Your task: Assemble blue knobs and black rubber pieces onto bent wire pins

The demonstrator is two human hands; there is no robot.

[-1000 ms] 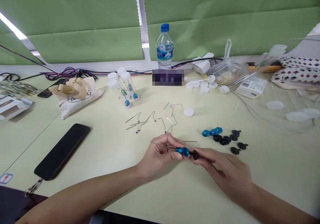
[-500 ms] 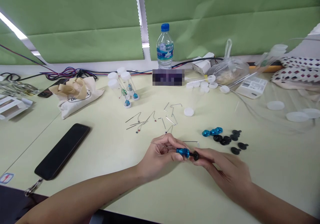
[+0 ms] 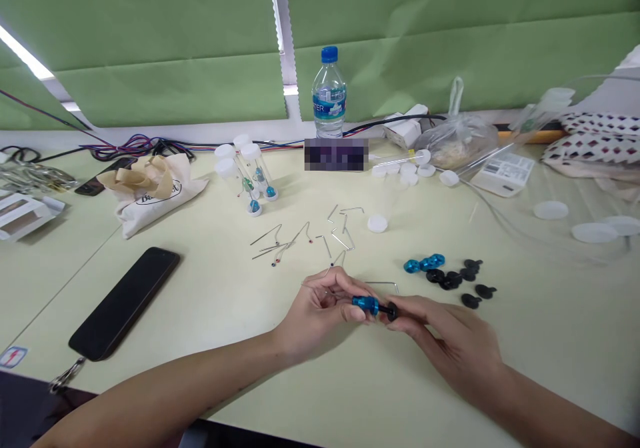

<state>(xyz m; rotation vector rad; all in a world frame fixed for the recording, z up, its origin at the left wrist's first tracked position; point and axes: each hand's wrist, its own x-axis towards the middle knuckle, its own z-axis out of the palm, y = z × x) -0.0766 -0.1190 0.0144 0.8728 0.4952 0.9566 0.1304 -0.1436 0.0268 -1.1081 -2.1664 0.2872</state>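
Left hand (image 3: 320, 308) pinching a blue barrel (image 3: 365, 303) and right hand (image 3: 450, 345) pinching its black knob (image 3: 393, 312), both hovering low over the table (image 3: 225, 315), bent wires (image 3: 300, 238) lying beyond, spare blue and black parts (image 3: 447, 275) sitting right.

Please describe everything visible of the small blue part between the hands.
The blue part is a small, shiny cylinder, metal by its look, lying level above the table. The left hand pinches its left end; a thin dark stem joins its right end to a black knob, pinched by the right hand.
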